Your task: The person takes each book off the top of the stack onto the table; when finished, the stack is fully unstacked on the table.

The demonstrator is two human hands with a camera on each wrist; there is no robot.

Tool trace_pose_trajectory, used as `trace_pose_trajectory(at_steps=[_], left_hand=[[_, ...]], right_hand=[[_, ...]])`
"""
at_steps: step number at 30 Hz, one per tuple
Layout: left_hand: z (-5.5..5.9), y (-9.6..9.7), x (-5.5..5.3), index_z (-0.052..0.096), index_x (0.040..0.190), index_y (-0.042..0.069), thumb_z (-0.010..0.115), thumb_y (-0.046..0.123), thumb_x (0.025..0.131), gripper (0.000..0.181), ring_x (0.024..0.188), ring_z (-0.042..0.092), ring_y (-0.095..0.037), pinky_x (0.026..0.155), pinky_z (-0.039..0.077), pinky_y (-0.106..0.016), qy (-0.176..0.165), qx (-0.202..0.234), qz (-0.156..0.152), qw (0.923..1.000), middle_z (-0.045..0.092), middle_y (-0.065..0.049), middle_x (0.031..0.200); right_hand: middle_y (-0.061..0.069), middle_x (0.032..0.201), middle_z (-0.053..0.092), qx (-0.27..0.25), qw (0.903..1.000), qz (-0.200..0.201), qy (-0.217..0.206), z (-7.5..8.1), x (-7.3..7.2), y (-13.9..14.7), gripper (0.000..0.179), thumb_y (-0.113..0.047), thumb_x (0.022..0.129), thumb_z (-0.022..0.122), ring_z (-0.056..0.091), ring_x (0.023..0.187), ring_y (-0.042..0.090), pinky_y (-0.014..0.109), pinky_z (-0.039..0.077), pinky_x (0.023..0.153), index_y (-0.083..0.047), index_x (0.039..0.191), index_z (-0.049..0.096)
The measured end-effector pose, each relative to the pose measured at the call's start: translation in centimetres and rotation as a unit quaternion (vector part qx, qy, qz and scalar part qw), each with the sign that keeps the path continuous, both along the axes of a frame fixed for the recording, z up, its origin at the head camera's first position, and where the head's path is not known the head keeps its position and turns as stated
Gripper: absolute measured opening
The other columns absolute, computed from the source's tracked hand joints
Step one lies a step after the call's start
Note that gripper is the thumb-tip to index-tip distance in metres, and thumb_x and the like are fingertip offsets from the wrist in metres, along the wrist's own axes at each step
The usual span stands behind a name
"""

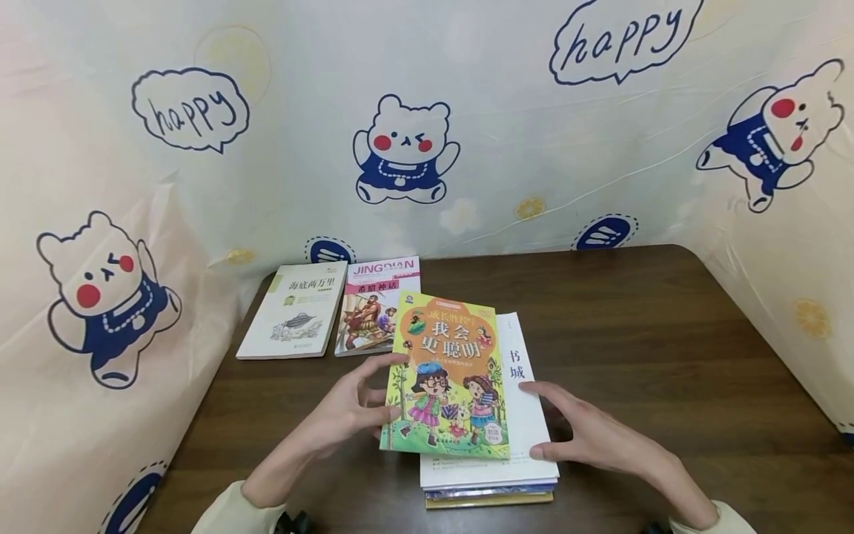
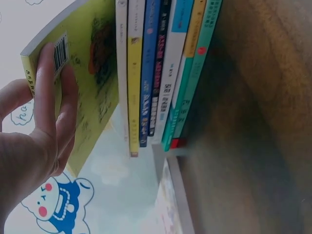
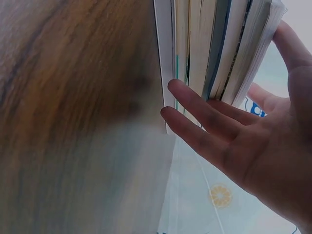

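Note:
My left hand (image 1: 336, 415) grips a yellow-green children's book (image 1: 445, 415) by its spine side, thumb on the cover and fingers beneath. In the left wrist view the book's barcoded back cover tilts away from the stack of books (image 2: 150, 63), whose coloured spines show. A white book (image 1: 523, 363) tops that stack, partly hidden under the yellow-green one. At the stack's right side is my right hand (image 1: 594, 437), thumb and index finger spread at the white book's edge. The right wrist view shows its nearly straight fingers (image 3: 204, 109) along the page edges.
Two more books lie side by side at the table's back left: a white one (image 1: 293, 311) and a pink-topped one (image 1: 373, 308). The dark wooden table (image 1: 654, 341) ends at a bear-patterned curtain (image 1: 507, 148) on the back and sides.

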State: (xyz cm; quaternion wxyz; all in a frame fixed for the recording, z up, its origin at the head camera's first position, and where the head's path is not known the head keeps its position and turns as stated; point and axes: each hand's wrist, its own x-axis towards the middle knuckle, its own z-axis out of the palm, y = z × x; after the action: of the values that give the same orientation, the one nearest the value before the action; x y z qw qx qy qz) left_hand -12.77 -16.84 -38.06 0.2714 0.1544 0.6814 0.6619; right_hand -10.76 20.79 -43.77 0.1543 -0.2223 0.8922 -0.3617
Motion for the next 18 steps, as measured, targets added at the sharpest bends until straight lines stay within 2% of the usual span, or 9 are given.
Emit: trace_pose_trajectory(at_steps=[8,14,18], left_hand=[[1.6,-0.5,-1.7,0.026,0.150,0.009,0.064,-0.001,0.088,0.073,0.091,0.068,-0.035,0.063,0.057,-0.042,0.040,-0.009,0.018,0.9990,0.060,-0.031,0.119],[2.7,-0.9,-3.9,0.027,0.150,0.013,0.063,-0.002,0.089,0.073,0.099,0.066,-0.033,0.065,0.057,-0.044,0.050,-0.011,0.058,0.9970,0.050,-0.027,0.133],[3.3,-0.9,-5.4,0.028,0.150,0.014,0.062,-0.003,0.088,0.073,0.097,0.067,-0.030,0.065,0.057,-0.042,0.069,-0.017,0.079,0.9943,0.049,-0.025,0.132]], right_hand=[[0.011,0.149,0.036,-0.001,0.9999,-0.003,-0.012,-0.1,0.1,-0.1,0.082,-0.059,0.078,0.070,0.042,0.126,0.032,0.061,0.038,0.098,-0.030,0.146,0.034],[0.010,0.150,0.035,-0.008,0.9999,0.003,-0.011,-0.3,0.2,0.0,0.081,-0.059,0.080,0.069,0.042,0.127,0.031,0.060,0.037,0.099,-0.031,0.147,0.033],[0.009,0.151,0.034,-0.009,0.9999,-0.001,-0.014,-0.2,0.2,0.1,0.082,-0.060,0.080,0.068,0.040,0.129,0.030,0.059,0.036,0.100,-0.031,0.147,0.032]])
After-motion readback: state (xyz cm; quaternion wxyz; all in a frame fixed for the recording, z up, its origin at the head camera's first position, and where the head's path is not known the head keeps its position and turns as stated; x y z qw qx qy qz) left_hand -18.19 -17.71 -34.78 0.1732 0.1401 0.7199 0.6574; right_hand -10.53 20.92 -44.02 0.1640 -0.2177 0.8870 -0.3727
